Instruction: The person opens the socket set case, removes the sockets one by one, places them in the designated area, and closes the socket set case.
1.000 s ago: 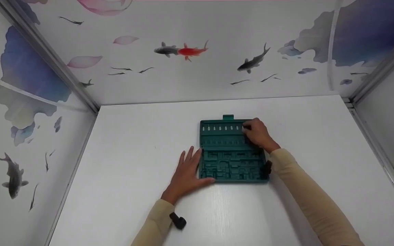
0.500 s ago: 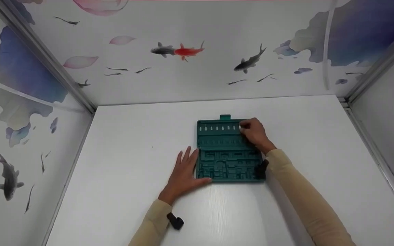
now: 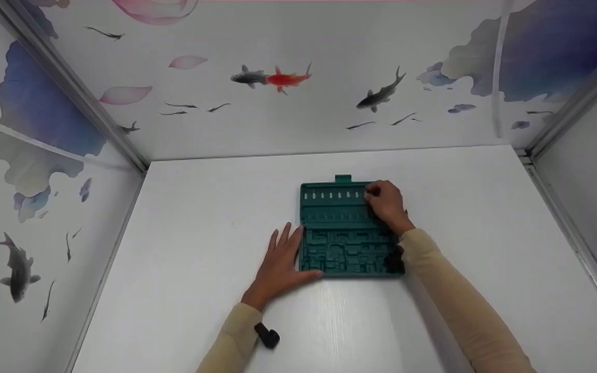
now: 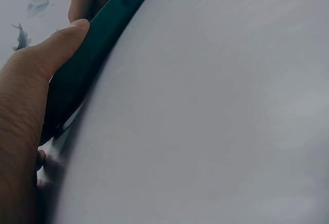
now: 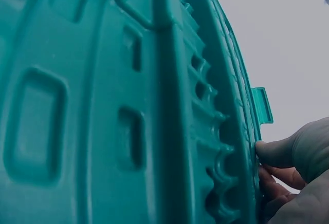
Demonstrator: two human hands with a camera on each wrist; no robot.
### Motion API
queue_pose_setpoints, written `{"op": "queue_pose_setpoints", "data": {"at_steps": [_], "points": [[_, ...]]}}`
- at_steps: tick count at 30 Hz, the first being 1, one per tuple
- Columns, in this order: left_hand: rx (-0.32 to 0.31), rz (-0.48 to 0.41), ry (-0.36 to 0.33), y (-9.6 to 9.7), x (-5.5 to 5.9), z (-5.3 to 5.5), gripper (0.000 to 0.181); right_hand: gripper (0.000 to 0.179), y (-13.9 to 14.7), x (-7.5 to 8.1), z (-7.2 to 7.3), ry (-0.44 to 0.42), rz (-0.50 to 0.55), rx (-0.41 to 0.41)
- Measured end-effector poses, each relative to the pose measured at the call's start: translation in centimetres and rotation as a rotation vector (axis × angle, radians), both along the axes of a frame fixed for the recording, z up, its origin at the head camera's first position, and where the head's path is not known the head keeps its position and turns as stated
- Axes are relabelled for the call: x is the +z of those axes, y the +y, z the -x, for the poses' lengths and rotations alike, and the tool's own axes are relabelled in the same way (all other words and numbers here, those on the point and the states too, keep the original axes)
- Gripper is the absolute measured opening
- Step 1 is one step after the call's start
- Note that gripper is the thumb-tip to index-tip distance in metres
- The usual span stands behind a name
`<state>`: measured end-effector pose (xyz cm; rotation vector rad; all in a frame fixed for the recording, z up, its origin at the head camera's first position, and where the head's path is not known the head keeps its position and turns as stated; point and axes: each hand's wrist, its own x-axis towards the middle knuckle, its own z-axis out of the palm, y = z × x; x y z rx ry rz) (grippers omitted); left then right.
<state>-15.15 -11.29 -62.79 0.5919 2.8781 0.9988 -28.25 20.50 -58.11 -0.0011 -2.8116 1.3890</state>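
A green plastic tool case (image 3: 350, 224) lies unfolded on the white table, its moulded recesses facing up. My left hand (image 3: 280, 264) rests against its near left corner, fingers straight along the side and thumb laid on the front rim; the left wrist view shows that thumb (image 4: 69, 41) on the case's edge. At the far right of the case is my right hand (image 3: 387, 204), its fingertips bent together at the end of a row of small pale pieces (image 3: 330, 196). In the right wrist view, thumb and fingers (image 5: 277, 154) meet at the far rim; I cannot tell what they hold.
A green latch tab (image 3: 343, 178) sticks out from the case's far edge. White table top (image 3: 210, 217) surrounds the case. Walls (image 3: 298, 119) printed with fish and petals close off the back and both sides.
My right fingertips stay at the far right of the case, the hand shifting very slightly. My left hand keeps its place on the near left corner. The head view sways a little.
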Motion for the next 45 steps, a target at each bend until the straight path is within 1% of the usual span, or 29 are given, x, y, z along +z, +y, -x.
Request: {"op": "queue_pose_setpoints", "data": {"at_steps": [2,5,11,13,15,19,24,30,34,39,45], "points": [[-0.004,0.001,0.000,0.0,0.1,0.0,0.124,0.026,-0.1,0.0,0.1,0.005,-0.009,-0.013],[-0.004,0.004,0.003,0.0,0.2,0.0,0.123,0.023,0.0,0.2,0.3,0.011,0.009,-0.029],[-0.002,0.004,0.017,0.1,0.2,0.0,0.121,0.024,0.8,0.9,0.6,0.043,0.160,-0.055],[-0.005,0.000,0.014,0.1,0.3,-0.1,0.122,0.025,1.3,1.2,0.5,0.045,0.183,-0.051],[-0.007,0.000,0.009,0.0,0.3,-0.1,0.122,0.026,1.7,1.5,0.3,0.042,0.183,-0.044],[-0.006,0.004,0.002,0.0,0.1,-0.1,0.123,0.027,2.5,1.9,-0.6,0.045,0.178,-0.027],[-0.003,0.008,-0.012,0.0,-0.2,0.1,0.124,0.029,3.8,2.1,-2.0,0.075,0.168,-0.020],[-0.001,0.007,-0.007,-0.1,0.0,0.1,0.124,0.031,5.6,2.5,-3.6,0.092,0.138,-0.034],[0.007,0.007,-0.018,-0.1,-0.1,0.1,0.125,0.032,7.0,2.2,-4.6,0.101,0.118,-0.051],[0.005,0.014,-0.016,-0.1,-0.3,0.1,0.125,0.033,8.9,1.8,-5.8,0.060,0.091,-0.084],[-0.010,0.011,-0.007,-0.1,-0.1,0.0,0.125,0.035,10.7,0.9,-7.0,-0.005,0.076,-0.104]]}}
